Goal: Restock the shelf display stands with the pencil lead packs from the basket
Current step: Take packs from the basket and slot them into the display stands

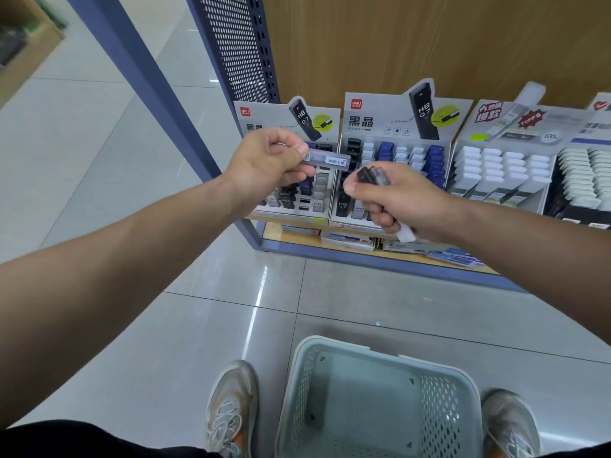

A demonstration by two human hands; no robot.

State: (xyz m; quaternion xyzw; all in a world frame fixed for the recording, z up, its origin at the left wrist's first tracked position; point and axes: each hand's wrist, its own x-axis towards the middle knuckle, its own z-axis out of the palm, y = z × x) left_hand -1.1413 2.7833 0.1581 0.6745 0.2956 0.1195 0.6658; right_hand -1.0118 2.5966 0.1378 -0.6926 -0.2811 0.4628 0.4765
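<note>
A stationery shop: printed cardboard display stands (393, 166) of pencil-lead packs fill a blue metal shelf (380, 256) above a tiled floor (198, 325).

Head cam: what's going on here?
A person stands at the pencil lead display stands. Their left hand pinches one clear pack over the left stand, while the right hand grips several dark packs. The basket on the floor between their feet shows no packs in its visible part.
</note>
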